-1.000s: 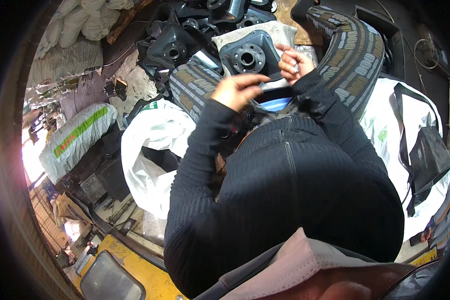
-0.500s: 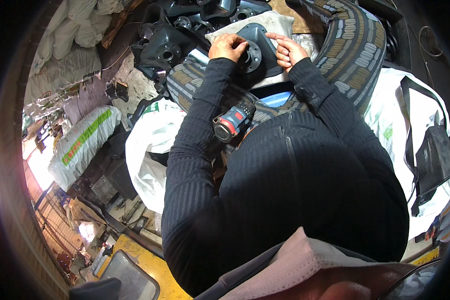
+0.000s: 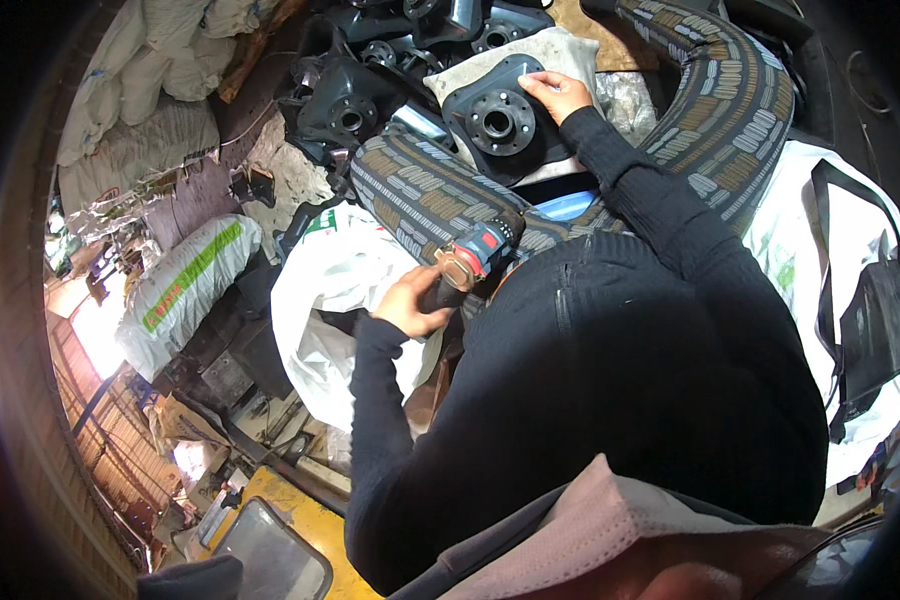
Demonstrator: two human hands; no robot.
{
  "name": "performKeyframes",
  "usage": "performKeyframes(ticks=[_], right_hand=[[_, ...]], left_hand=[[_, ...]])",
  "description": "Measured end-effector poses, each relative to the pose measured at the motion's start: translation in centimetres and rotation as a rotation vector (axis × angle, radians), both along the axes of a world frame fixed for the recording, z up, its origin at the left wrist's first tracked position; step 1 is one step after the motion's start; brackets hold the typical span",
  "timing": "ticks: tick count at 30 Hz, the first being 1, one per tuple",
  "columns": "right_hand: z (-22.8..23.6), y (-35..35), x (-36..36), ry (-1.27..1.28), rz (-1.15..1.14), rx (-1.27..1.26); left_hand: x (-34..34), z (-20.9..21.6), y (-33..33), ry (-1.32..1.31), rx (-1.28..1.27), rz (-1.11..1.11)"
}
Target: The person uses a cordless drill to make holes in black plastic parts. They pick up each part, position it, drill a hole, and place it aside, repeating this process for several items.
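Note:
In front of me a dark metal flanged hub (image 3: 462, 104), a rounded square plate with a raised round flange and centre hole, lies on a white cloth-like pad (image 3: 560, 50). At its upper right corner, my right hand (image 3: 560, 96) is closed with fingertips pinched; what they hold, if anything, is too small to name. A red and blue cordless drill (image 3: 478, 250) rests by my lap, its chuck pointing away and right. My left hand (image 3: 410, 305) is at the drill's dark handle, thumb and fingers apart around it, slightly blurred.
A thick patterned fabric ring cushion (image 3: 715, 120) curves round the work spot. Several similar dark metal parts (image 3: 345, 112) are heaped at the far left. White bags (image 3: 320, 270) stand at my left, another white bag (image 3: 785, 215) at my right. Lower left is a yellow surface (image 3: 290, 500).
My left hand has left the metal hub and come down to the drill. My right hand has gone from a pointing finger to a pinch at the plate's corner. The view shifted slightly.

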State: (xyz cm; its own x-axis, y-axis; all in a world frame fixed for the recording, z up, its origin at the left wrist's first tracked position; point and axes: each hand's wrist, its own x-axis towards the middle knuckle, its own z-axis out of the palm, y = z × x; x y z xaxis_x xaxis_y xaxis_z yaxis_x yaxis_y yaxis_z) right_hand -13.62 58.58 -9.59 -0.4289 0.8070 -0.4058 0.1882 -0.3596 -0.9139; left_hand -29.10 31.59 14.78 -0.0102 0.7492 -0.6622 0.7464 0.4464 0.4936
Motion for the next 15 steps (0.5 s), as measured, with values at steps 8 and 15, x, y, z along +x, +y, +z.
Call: performKeyframes(ticks=[8, 15], right_hand=[[3.1, -0.6, -0.1, 0.087, 0.271, 0.52], [2.9, 0.3, -0.5, 0.096, 0.297, 0.491]], left_hand=[[4.0, -6.6, -0.2, -0.031, 0.133, 0.403], [0.2, 1.7, 11.2, 0.199, 0.501, 0.125]])
